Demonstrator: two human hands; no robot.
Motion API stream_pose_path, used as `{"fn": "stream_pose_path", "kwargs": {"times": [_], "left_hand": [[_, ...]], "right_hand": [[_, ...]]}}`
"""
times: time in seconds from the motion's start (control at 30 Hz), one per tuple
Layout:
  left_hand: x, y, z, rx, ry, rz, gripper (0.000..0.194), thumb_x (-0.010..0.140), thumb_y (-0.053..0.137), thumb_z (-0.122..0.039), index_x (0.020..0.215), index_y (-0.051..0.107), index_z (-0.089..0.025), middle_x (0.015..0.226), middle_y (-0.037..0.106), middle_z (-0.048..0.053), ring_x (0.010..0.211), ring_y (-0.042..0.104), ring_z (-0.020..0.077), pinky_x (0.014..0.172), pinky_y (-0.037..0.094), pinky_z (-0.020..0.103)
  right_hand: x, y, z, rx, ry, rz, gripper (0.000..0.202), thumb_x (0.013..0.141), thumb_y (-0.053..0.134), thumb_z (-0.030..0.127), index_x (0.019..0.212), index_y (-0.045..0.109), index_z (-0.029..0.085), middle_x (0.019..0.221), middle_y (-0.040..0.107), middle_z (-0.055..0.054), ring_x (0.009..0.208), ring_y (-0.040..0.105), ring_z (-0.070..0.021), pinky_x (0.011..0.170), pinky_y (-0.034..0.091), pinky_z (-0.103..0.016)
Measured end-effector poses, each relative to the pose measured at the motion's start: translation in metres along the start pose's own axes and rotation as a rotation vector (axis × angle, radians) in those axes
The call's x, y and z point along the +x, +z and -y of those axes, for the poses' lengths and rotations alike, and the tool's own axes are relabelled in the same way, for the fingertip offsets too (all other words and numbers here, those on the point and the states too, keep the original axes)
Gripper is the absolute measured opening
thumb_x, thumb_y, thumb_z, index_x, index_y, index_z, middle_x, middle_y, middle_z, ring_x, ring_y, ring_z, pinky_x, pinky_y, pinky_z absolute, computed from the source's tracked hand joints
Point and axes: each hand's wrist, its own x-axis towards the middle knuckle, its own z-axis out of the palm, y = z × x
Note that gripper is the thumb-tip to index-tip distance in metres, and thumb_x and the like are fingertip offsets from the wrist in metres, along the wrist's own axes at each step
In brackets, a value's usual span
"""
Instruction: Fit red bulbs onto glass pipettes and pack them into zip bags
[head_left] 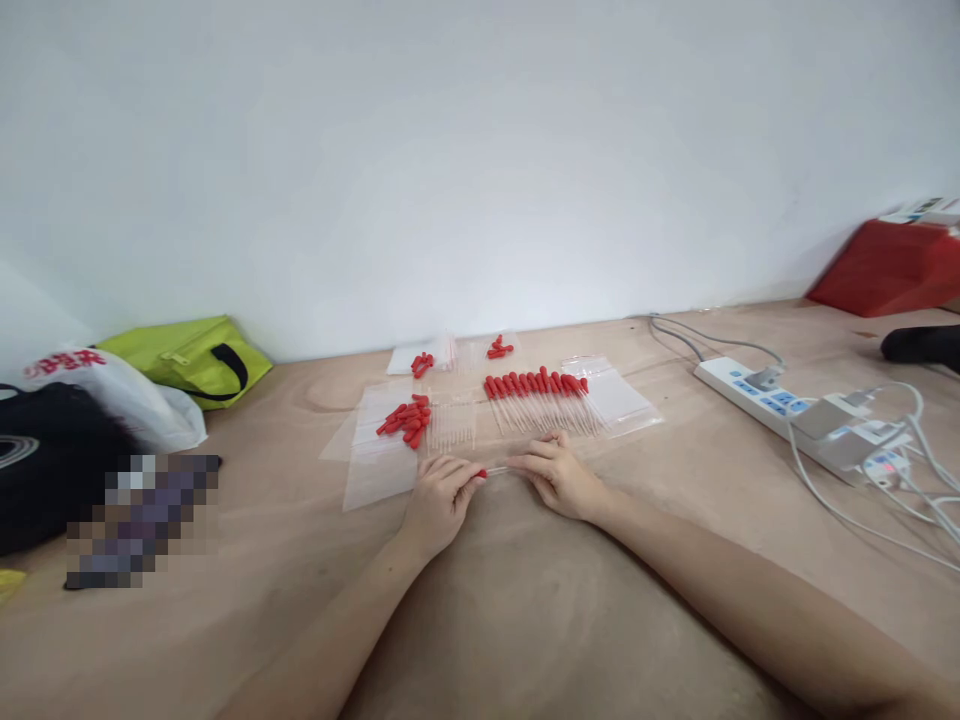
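Observation:
My left hand (pixel 442 497) pinches a small red rubber bulb (pixel 482 473). From it a thin clear dropper tube (pixel 498 470) runs across to my right hand (pixel 561 477), whose fingers are closed on its other end. Just beyond my hands lies a row of droppers (pixel 536 400), their red bulbs all pointing away from me. Loose red bulbs (pixel 409 420) are heaped on a clear plastic bag at the left. Beside that heap, several bare clear tubes (pixel 452 425) lie side by side.
Smaller groups of red bulbs (pixel 499 347) rest near the wall. A zip bag (pixel 619 395) lies right of the row. At the right are a white power strip (pixel 757 400) with cables and a red bag (pixel 885 268). A yellow-green bag (pixel 187 360) stands at the left.

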Motion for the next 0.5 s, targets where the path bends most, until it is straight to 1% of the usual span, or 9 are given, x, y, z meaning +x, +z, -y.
{"fn": "stream_pose_path", "kwargs": {"times": [0.13,0.27,0.5], "left_hand": [[-0.0002,-0.0009,-0.0012,0.003,0.052,0.025,0.025,0.090,0.036,-0.025,0.088,0.061,-0.017,0.080,0.065,0.005,0.077,0.057,0.0179,0.074,0.039,0.035],[-0.0003,-0.0023,-0.0028,0.021,0.075,0.070,0.026,0.090,0.034,-0.023,0.087,0.060,-0.018,0.081,0.064,0.005,0.078,0.055,0.0180,0.073,0.037,0.034],[-0.0004,-0.0036,-0.0045,0.030,0.078,0.068,0.026,0.090,0.037,-0.026,0.081,0.060,-0.019,0.076,0.063,0.003,0.074,0.054,0.0165,0.075,0.035,0.033]], "right_hand": [[-0.0003,0.0009,-0.0023,-0.005,-0.010,0.010,0.032,0.082,0.040,0.008,0.105,0.059,0.020,0.087,0.062,-0.005,0.080,0.054,-0.0135,0.081,0.025,-0.034],[0.0002,0.0000,-0.0034,-0.037,-0.021,0.015,0.035,0.079,0.043,0.006,0.104,0.060,0.023,0.088,0.062,-0.004,0.082,0.054,-0.0132,0.080,0.024,-0.034],[0.0028,-0.0040,0.0017,-0.118,-0.007,0.046,0.031,0.081,0.044,0.011,0.102,0.062,0.024,0.082,0.061,-0.003,0.075,0.052,-0.0123,0.075,0.022,-0.032]]}}
